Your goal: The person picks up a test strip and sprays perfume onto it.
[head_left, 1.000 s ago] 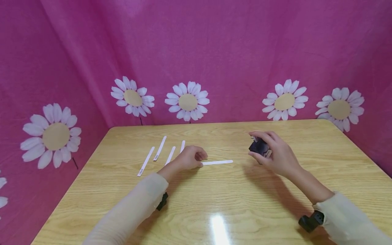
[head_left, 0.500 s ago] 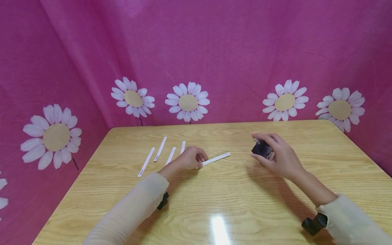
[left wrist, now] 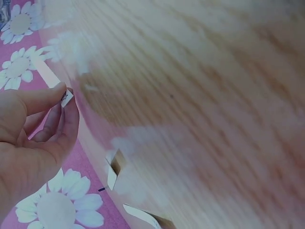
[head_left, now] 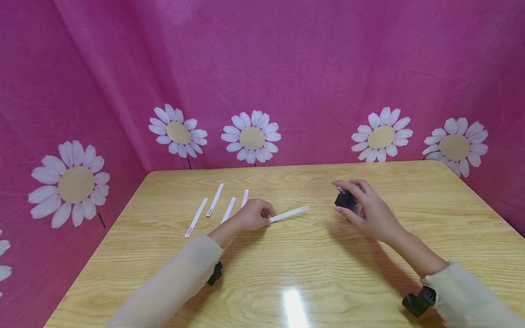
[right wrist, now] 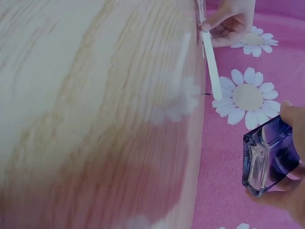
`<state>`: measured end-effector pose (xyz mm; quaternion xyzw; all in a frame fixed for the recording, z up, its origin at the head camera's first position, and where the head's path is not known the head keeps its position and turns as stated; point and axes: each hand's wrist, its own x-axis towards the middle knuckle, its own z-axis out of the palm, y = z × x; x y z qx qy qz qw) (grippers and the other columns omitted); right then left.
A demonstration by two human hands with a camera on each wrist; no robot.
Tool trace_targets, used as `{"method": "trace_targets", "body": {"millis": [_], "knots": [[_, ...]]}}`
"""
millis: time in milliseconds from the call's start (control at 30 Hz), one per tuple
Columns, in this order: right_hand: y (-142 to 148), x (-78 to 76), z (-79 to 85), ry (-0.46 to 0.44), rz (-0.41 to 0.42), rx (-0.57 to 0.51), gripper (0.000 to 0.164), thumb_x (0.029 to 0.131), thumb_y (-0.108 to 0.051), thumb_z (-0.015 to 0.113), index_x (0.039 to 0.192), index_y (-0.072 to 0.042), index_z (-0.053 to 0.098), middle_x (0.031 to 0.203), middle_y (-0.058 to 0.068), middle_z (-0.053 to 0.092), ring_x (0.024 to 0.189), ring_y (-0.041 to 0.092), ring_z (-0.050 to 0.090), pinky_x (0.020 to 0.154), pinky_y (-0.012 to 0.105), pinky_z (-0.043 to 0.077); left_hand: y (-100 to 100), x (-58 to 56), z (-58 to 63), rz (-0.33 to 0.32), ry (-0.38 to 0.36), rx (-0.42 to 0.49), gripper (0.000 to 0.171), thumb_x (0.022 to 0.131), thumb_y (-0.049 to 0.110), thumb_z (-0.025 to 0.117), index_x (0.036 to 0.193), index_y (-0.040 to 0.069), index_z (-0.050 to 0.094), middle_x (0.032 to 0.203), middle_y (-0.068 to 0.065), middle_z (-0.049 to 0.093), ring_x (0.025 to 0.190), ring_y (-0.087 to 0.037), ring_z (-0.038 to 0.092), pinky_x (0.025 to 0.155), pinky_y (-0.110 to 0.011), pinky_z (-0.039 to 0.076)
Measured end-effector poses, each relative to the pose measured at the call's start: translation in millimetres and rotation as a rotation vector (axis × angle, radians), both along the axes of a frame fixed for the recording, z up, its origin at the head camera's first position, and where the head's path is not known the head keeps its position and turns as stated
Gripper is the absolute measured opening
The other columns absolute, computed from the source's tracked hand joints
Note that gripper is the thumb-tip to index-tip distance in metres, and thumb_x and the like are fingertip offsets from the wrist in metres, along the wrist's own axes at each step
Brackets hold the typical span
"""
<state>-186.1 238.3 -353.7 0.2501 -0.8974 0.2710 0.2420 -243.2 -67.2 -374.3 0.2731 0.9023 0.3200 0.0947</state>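
Observation:
My left hand [head_left: 255, 214] pinches one end of a white paper test strip [head_left: 290, 213] between thumb and fingers, its free end pointing right. In the left wrist view a small printed mark shows on the strip's end [left wrist: 67, 98] at the fingertips. To the right, my right hand [head_left: 375, 210] grips a dark purple glass perfume bottle [right wrist: 269, 155] above the table, thumb on one side and fingers on the other. The bottle's thick clear glass face shows in the right wrist view, while the hand hides much of the rest. A gap separates strip and bottle.
Several more white strips lie on the wooden table [head_left: 311, 264] at the left: a labelled strip [head_left: 196, 217], another labelled strip [head_left: 215, 199], and others partly behind my left hand. A pink curtain [head_left: 303, 82] with daisies stands along the back and sides.
The strip's free end has swung away from me, so it now slants up to the right. The right hand with the bottle has shifted slightly right, then back left.

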Motion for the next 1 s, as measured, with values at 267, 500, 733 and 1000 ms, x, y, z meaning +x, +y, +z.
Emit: {"method": "trace_targets", "body": {"millis": [267,500,733,1000], "knots": [[-6,-2.6,-0.6,-0.027,0.078,-0.038,0.062,0.081,-0.006,0.075,0.136,-0.018,0.051,0.120,0.011,0.053,0.093,0.017,0.052,0.057,0.021,0.046,-7,4.8,2.4,0.047,-0.049,0.085,0.013,0.081,-0.001,0.071,0.095,-0.002,0.071,0.088,-0.013,0.072,0.078,-0.009,0.063,0.069,-0.014,0.051],[-15,-6.9,-0.3,-0.003,0.090,-0.019,0.065,0.076,-0.008,0.080,0.134,-0.019,0.053,0.121,0.008,0.055,0.105,0.021,0.057,0.084,0.045,0.052,-12,12.8,8.6,0.086,-0.114,0.153,0.016,0.081,0.003,0.073,0.096,-0.002,0.072,0.089,-0.015,0.073,0.078,-0.009,0.065,0.069,-0.016,0.053],[-24,-7.0,2.5,-0.033,0.140,-0.004,0.063,0.077,-0.009,0.079,0.134,-0.020,0.053,0.128,0.009,0.050,0.115,0.022,0.051,0.088,0.047,0.051,-13,20.2,15.4,0.123,-0.158,0.207,0.017,0.081,0.004,0.074,0.097,-0.001,0.072,0.088,-0.015,0.073,0.073,-0.003,0.062,0.069,-0.016,0.052],[-37,-9.9,2.1,0.029,0.127,0.041,0.061,0.076,-0.014,0.081,0.131,-0.019,0.055,0.122,0.012,0.053,0.107,0.027,0.054,0.083,0.047,0.054,-11,26.7,20.7,0.151,-0.225,0.268,0.019,0.081,0.003,0.074,0.098,-0.003,0.071,0.087,-0.016,0.073,0.069,-0.001,0.059,0.063,-0.015,0.050]]}}
